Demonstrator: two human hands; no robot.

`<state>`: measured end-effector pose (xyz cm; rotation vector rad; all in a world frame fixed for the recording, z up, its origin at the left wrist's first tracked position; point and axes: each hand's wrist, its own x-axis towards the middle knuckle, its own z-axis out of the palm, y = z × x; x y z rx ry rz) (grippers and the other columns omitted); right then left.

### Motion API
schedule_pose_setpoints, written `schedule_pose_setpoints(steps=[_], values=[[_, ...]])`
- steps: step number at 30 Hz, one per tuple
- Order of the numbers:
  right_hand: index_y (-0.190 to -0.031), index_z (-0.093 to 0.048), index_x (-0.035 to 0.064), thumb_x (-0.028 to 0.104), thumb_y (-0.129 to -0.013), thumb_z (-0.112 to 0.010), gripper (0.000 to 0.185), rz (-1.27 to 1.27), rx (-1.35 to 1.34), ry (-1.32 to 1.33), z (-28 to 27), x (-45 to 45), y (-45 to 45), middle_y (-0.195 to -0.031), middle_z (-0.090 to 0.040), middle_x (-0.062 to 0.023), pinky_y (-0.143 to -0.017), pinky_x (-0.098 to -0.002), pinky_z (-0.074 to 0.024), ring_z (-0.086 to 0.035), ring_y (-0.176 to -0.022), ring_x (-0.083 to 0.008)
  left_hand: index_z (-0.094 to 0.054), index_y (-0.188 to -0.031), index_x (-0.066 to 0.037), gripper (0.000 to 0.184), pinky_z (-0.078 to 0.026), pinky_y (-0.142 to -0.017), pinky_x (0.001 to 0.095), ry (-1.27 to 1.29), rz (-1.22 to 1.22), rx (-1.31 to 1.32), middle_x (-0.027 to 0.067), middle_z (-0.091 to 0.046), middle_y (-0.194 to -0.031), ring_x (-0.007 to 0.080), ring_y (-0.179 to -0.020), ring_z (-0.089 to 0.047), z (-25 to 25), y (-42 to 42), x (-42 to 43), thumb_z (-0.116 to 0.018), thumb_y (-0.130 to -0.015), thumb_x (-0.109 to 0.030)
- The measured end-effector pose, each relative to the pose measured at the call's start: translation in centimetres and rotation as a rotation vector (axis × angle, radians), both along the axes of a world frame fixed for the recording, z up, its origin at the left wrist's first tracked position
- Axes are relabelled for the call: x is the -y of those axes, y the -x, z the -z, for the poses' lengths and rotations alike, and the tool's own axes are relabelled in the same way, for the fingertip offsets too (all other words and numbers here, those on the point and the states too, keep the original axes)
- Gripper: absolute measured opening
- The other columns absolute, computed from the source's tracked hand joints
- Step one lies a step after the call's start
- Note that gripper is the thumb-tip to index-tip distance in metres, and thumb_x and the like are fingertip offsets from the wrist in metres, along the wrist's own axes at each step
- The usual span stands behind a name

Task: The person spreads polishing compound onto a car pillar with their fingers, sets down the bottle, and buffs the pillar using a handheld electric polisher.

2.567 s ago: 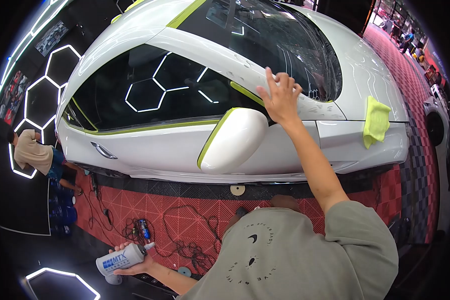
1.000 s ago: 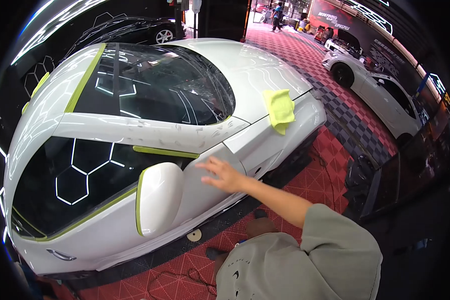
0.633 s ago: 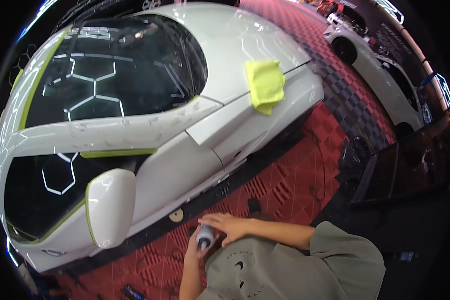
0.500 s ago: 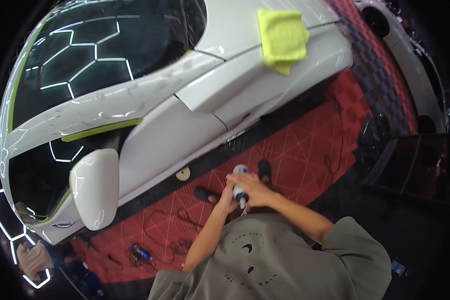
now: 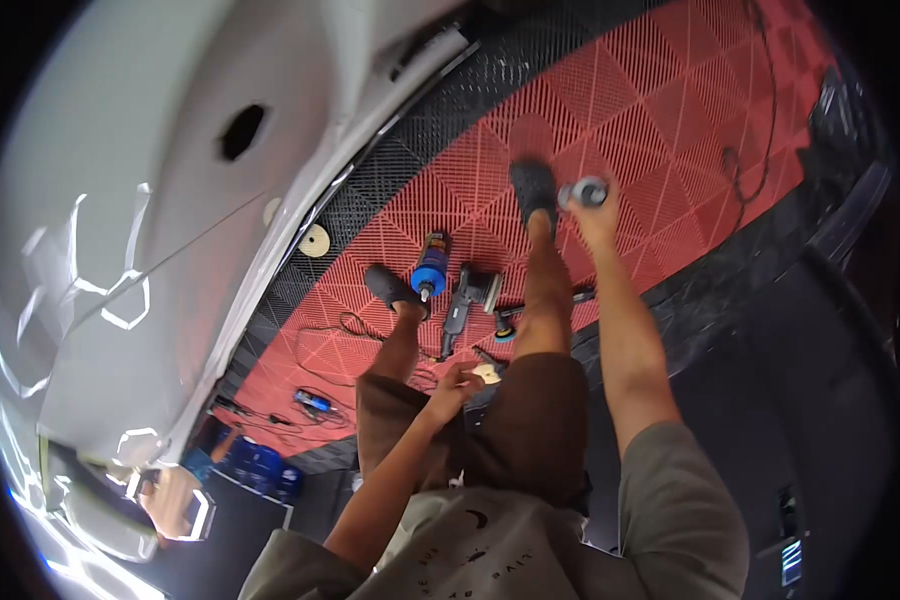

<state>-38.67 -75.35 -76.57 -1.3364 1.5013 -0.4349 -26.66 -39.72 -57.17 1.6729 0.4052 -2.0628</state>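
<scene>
My right hand point(image 5: 598, 215) is stretched out to the right, wrapped around a white and grey bottle point(image 5: 588, 191), slightly blurred, above the red floor beside my shoe. In front of my left thigh is my left hand point(image 5: 454, 390), fingers loosely bent and apart, nothing visible in them. Just beyond its fingertips appears a cream round pad point(image 5: 488, 373); I cannot tell whether they touch. Between my feet lie a dark bottle with a blue top point(image 5: 430, 265) and a black polisher point(image 5: 460, 312). A smaller polisher with a blue pad point(image 5: 505, 327) lies near my leg.
A white car point(image 5: 200, 230) fills the left side. By its sill lies a cream disc point(image 5: 313, 240) on the black floor border. Cords point(image 5: 350, 325) and a blue-and-black tool point(image 5: 313, 401) are on the red tiles point(image 5: 660, 130). Another person's arm point(image 5: 227, 442) shows at lower left.
My view has tilted down to the floor. Both hands were together on the bottle; the left has let go and drawn apart, while the right has carried the bottle out to the right.
</scene>
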Motion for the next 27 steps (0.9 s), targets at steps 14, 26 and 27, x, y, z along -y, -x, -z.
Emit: schedule_pose_setpoints(steps=[14,26,27], values=[[-0.152,-0.011,0.0033,0.027,-0.074,-0.086,0.111,-0.054,0.009,0.012,19.9,0.8,5.5,-0.135,-0.045,-0.0179,-0.103,-0.035,-0.0408,-0.046,-0.125,-0.0265,-0.042,-0.134,-0.001,0.062,-0.054,-0.081,0.0359,-0.02,0.446,0.177,0.0179,-0.063,-0.109,0.0263,-0.097,-0.067,27.1,0.9,-11.9,-0.075,-0.085,-0.022],[-0.133,-0.049,0.0068,0.021,-0.082,-0.058,0.054,-1.371,-0.879,-0.155,26.2,-31.8,27.0,-0.131,-0.049,-0.0131,-0.107,-0.0488,-0.0341,-0.039,-0.128,-0.0317,-0.057,-0.119,-0.004,0.03,-0.052,-0.081,0.033,-0.027,0.357,0.188,0.0127,-0.067,-0.099,0.0201,-0.093,-0.065,26.3,-1.4,-10.9,-0.064,-0.092,-0.016],[-0.129,-0.054,0.0094,0.023,-0.082,-0.057,0.049,-1.456,-0.864,0.009,27.4,-33.6,27.1,-0.126,-0.052,-0.0088,-0.105,-0.0506,-0.0349,-0.039,-0.126,-0.0296,-0.056,-0.12,-0.004,0.031,-0.052,-0.081,0.0331,0.007,0.386,0.182,0.0122,-0.067,-0.099,0.0195,-0.093,-0.065,27.2,-1.7,-11.7,-0.064,-0.092,-0.015]])
